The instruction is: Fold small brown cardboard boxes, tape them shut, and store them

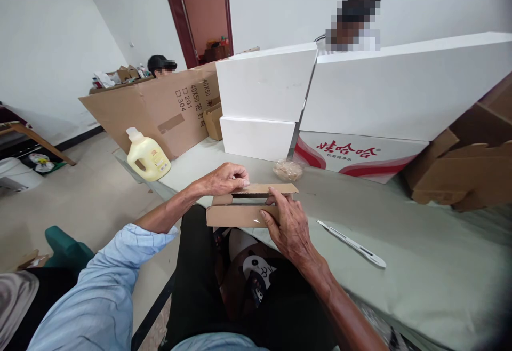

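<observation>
A small brown cardboard box (236,216) with an open side facing up sits at the table's near edge, partly over my lap. My right hand (288,223) grips its right end, thumb on the near wall and fingers over the opening. At the far left edge of the box, my left hand (224,179) has its fingers curled in a pinch by the far flap (272,188); whatever lies between the fingertips is too small to make out. A white utility knife (352,244) rests on the table to the right. Just beyond the box lies a clear plastic bag of tan items (288,169).
A yellow detergent jug (147,154) stands at the table's left edge. White boxes (266,87) and a large brown carton (160,111) form a wall at the back. An open carton (436,172) is on the right. Two people (356,15) are partly visible behind the boxes.
</observation>
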A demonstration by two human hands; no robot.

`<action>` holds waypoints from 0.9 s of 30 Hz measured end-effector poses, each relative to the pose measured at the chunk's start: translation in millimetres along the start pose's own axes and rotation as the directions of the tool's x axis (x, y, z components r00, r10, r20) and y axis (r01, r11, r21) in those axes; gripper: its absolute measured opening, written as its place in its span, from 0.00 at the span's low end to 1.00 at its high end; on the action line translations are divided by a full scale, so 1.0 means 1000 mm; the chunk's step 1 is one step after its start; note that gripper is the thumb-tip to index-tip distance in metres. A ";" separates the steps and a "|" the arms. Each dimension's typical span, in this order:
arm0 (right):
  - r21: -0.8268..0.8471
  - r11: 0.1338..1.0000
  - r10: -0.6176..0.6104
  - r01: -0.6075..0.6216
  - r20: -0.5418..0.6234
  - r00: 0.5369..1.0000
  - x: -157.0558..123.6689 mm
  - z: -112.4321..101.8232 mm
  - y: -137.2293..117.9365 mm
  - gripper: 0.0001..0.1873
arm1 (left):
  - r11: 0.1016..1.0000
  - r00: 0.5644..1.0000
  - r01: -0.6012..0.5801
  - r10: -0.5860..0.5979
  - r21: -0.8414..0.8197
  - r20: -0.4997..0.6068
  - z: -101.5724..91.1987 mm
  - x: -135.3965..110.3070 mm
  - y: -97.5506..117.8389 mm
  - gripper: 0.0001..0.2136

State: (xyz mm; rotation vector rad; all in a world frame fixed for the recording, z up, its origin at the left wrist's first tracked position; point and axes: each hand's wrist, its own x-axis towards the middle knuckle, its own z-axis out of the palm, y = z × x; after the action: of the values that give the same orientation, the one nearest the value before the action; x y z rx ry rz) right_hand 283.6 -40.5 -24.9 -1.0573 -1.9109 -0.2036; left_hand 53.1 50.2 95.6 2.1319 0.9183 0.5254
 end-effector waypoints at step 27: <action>0.042 0.997 0.060 -0.064 0.085 0.995 0.010 -0.007 0.003 0.21 | 0.918 0.959 0.002 -0.114 -0.396 -0.260 -0.023 0.022 -0.033 0.20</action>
State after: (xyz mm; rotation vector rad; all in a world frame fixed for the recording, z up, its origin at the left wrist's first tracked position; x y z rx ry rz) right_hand 288.5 -35.9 -13.5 -1.1084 -1.9454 -0.0819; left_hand 39.1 93.5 86.9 1.6867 0.9342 0.9157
